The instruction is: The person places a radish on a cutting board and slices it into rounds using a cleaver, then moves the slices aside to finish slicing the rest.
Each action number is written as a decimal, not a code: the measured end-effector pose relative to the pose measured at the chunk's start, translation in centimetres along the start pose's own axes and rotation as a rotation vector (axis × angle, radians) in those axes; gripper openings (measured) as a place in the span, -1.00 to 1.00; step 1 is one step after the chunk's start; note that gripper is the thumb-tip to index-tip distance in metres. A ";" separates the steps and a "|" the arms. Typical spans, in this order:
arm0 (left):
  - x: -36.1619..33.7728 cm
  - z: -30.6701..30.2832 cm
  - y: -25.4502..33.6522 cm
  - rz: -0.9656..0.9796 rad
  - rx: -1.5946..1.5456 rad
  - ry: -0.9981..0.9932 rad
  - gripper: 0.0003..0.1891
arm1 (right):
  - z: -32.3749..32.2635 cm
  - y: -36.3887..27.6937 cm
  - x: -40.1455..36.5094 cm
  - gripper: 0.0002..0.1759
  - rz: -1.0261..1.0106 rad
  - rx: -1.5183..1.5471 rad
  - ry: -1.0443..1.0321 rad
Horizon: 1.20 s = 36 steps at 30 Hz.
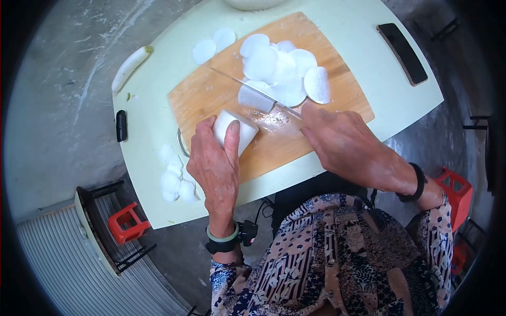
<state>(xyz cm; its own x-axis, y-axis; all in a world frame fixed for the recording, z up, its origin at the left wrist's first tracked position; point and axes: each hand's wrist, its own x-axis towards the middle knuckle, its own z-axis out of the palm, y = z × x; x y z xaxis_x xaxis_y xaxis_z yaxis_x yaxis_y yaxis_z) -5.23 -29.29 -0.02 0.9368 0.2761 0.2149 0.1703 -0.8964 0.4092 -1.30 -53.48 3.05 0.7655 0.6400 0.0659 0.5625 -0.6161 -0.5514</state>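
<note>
On the wooden cutting board (184, 100), my left hand (215, 155) is wrapped round a thick white radish piece (227, 129), its cut face toward the right. My right hand (348, 145) is closed round the handle end of a knife (253, 90), whose blade points up and left across the board. The handle itself is mostly hidden by my fingers. Overlapping thin white slices (282, 66) lie in a pile beyond the knife, and one slice (254, 97) is against the blade. Wet spots show on the board between my hands.
Two slices (204, 51) lie off the board at the upper left. White scraps (173, 181) are at the left near edge. A slim white radish (129, 68), a small black object (122, 125) and a phone (403, 53) rest on the pale table (142, 174). Red stools (128, 223) stand below.
</note>
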 end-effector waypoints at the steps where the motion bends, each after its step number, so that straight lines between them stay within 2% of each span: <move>1: 0.0 0.0 0.0 -0.002 0.000 -0.019 -0.54 | -0.2 -0.2 -0.5 -0.84 -0.015 0.066 0.047; 3: -0.2 0.0 0.0 0.035 0.004 -0.004 -0.53 | -0.5 -1.0 -1.6 -0.84 -0.036 0.140 0.092; 5: -0.4 0.0 0.0 0.070 0.012 0.004 -0.53 | -0.7 -2.3 -3.0 -0.81 0.122 0.288 -0.021; 13: -0.6 0.5 -0.1 -0.012 0.061 -0.004 -0.54 | -0.1 -3.1 -5.5 -0.77 0.060 0.234 -0.127; 17: -0.6 0.5 0.2 0.021 0.084 0.005 -0.56 | 0.4 -2.7 -5.6 -0.75 0.037 0.267 -0.104; 19: -0.8 0.6 0.0 0.072 0.082 0.053 -0.59 | 0.5 -2.7 -5.6 -0.73 -0.074 0.145 -0.085; 22: -1.0 0.5 -0.2 0.090 0.068 0.059 -0.60 | 0.6 -2.9 -5.7 -0.69 -0.087 0.085 -0.099; 25: -1.1 0.4 -0.3 0.078 0.059 0.054 -0.62 | 0.5 -2.9 -5.4 -0.69 -0.044 0.226 -0.142; 29: -1.1 0.2 -0.9 0.053 0.072 -0.013 -0.64 | 0.6 -3.1 -4.6 -0.69 -0.026 0.253 -0.151; 32: -1.1 0.6 -1.2 0.069 0.032 0.016 -0.65 | 0.4 -3.1 -3.2 -0.71 -0.085 0.229 -0.147; 34: -1.2 0.6 -1.0 0.087 0.025 0.054 -0.38 | 0.4 -3.4 -1.6 -0.71 -0.091 0.153 -0.169; 36: -1.2 0.4 -0.6 0.065 0.044 0.036 -0.43 | 1.1 -3.2 0.2 -0.71 -0.108 0.162 -0.088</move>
<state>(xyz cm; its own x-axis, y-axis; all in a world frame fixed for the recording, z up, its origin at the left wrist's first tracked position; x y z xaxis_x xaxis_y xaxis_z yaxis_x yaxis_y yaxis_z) -6.33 -29.19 -0.89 0.9350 0.2282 0.2716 0.1232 -0.9269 0.3544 -3.28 -50.88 3.91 0.6690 0.7406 0.0627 0.5768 -0.4641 -0.6722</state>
